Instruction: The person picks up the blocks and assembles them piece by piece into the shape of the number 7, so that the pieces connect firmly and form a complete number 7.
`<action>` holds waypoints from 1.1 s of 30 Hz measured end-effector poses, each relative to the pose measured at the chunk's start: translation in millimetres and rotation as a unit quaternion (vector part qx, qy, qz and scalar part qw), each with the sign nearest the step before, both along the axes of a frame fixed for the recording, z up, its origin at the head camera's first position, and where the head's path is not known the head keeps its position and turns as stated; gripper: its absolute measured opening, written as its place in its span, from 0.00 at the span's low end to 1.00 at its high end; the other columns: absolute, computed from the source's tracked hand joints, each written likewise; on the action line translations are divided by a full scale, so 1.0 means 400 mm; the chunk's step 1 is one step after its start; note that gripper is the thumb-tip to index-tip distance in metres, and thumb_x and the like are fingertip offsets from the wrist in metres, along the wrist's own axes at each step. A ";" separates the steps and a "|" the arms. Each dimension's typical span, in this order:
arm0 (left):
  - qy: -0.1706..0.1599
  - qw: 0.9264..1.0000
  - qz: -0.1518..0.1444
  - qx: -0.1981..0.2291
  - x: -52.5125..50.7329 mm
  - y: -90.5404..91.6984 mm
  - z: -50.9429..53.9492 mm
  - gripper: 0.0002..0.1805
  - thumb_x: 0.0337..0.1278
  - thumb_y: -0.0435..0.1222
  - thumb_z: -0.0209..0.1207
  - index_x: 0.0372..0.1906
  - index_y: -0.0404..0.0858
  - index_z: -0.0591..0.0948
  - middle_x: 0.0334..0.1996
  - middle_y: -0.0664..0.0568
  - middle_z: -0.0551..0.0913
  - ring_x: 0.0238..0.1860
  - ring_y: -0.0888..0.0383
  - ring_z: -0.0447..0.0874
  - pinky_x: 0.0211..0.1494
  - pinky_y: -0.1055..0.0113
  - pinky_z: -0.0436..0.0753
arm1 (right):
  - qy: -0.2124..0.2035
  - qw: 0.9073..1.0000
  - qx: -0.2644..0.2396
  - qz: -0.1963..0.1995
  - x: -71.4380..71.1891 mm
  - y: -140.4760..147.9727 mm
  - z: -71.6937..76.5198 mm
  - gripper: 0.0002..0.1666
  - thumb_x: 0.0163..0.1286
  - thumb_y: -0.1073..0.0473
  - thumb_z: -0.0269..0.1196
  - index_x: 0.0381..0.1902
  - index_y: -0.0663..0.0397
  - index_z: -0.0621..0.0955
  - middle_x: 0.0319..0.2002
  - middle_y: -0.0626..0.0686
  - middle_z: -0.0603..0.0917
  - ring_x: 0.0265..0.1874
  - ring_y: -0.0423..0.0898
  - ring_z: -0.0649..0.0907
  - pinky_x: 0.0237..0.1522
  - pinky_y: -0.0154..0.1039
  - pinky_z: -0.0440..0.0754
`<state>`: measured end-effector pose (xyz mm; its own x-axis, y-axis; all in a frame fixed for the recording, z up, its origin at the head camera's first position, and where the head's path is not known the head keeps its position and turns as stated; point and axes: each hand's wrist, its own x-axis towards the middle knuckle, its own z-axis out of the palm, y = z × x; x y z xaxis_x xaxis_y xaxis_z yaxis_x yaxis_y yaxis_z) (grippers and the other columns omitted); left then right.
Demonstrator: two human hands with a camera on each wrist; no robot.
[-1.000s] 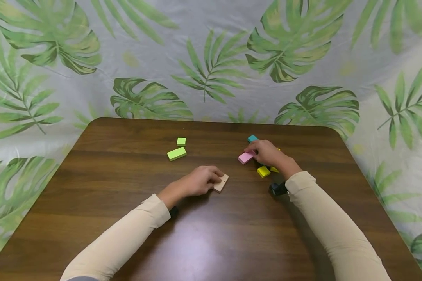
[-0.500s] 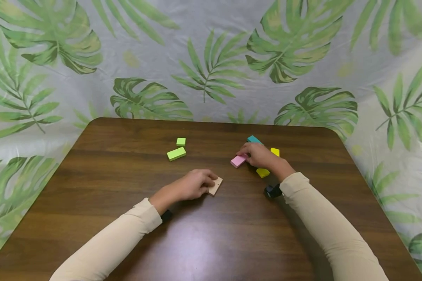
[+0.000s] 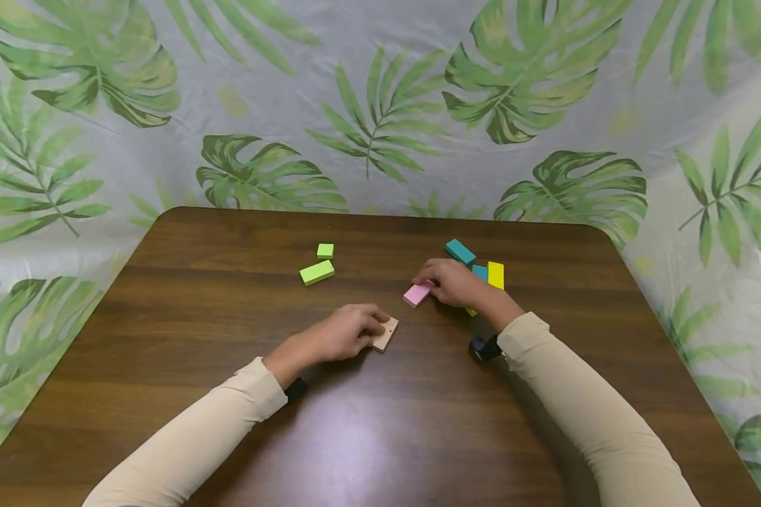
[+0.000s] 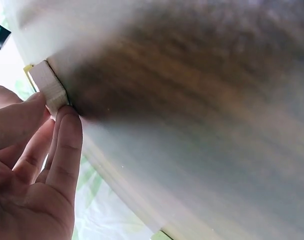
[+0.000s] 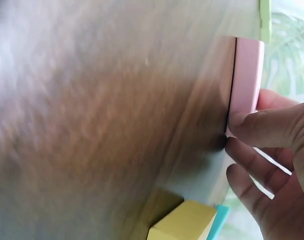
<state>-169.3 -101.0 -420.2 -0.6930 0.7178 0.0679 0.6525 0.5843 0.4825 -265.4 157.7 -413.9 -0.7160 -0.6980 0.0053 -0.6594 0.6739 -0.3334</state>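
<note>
Near the middle of the table, my left hand pinches a plain wooden block lying flat. In the left wrist view, thumb and fingers are on the sides of that wooden block. My right hand grips a pink block by its right end, flat on the table. The right wrist view shows the thumb against the long side of the pink block. Behind and beside the right hand lie teal blocks and a yellow block; another yellow one is mostly hidden beneath the wrist.
Two light green blocks, one short and one longer, lie at the back left of the brown wooden table. A leaf-patterned sheet hangs behind the table's far edge.
My right hand has slid the pink block left and slightly nearer, uncovering more of the teal and yellow blocks. My left hand has shifted a little left with the wooden block.
</note>
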 end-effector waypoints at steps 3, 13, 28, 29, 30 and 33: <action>0.003 1.000 0.000 0.000 0.004 -0.003 0.000 0.12 0.60 0.26 0.60 0.47 0.32 0.87 0.57 0.43 0.83 0.58 0.46 0.83 0.61 0.54 0.81 | 0.000 1.000 0.008 0.005 0.009 -0.011 0.001 0.20 0.66 0.71 0.60 0.53 0.54 0.86 0.51 0.56 0.85 0.53 0.54 0.83 0.58 0.51 0.81; 0.021 1.000 -0.001 0.005 0.012 -0.004 -0.006 0.11 0.59 0.26 0.61 0.46 0.32 0.87 0.57 0.44 0.83 0.57 0.47 0.83 0.59 0.55 0.82 | 0.008 0.999 0.016 0.038 0.041 -0.052 -0.008 0.18 0.66 0.70 0.61 0.51 0.51 0.86 0.49 0.54 0.85 0.51 0.53 0.83 0.56 0.51 0.81; 0.027 0.999 -0.016 0.004 0.026 0.004 -0.002 0.11 0.59 0.25 0.60 0.45 0.33 0.87 0.56 0.45 0.83 0.57 0.49 0.84 0.58 0.58 0.83 | 0.021 0.998 -0.007 0.058 0.063 -0.069 -0.010 0.19 0.65 0.71 0.62 0.51 0.49 0.87 0.49 0.51 0.86 0.52 0.50 0.84 0.58 0.48 0.81; 0.028 0.999 -0.016 0.004 0.027 0.005 -0.002 0.11 0.59 0.25 0.60 0.45 0.33 0.87 0.56 0.45 0.83 0.57 0.49 0.83 0.58 0.58 0.83 | 0.021 0.998 -0.007 0.059 0.063 -0.069 -0.011 0.19 0.65 0.71 0.62 0.51 0.49 0.87 0.49 0.51 0.87 0.52 0.50 0.84 0.57 0.48 0.82; 0.027 1.000 -0.015 0.006 0.029 0.006 -0.002 0.11 0.59 0.25 0.60 0.46 0.33 0.87 0.56 0.45 0.83 0.57 0.50 0.84 0.58 0.58 0.83 | 0.019 0.998 -0.006 0.059 0.064 -0.068 -0.012 0.19 0.65 0.71 0.62 0.51 0.49 0.87 0.50 0.51 0.87 0.52 0.50 0.84 0.57 0.48 0.82; 0.033 0.999 -0.011 0.007 0.032 0.007 -0.003 0.11 0.59 0.25 0.60 0.45 0.33 0.87 0.57 0.45 0.83 0.57 0.50 0.84 0.58 0.58 0.83 | 0.013 0.998 -0.007 0.062 0.063 -0.069 -0.010 0.19 0.65 0.71 0.62 0.50 0.49 0.87 0.50 0.50 0.87 0.52 0.50 0.84 0.57 0.48 0.82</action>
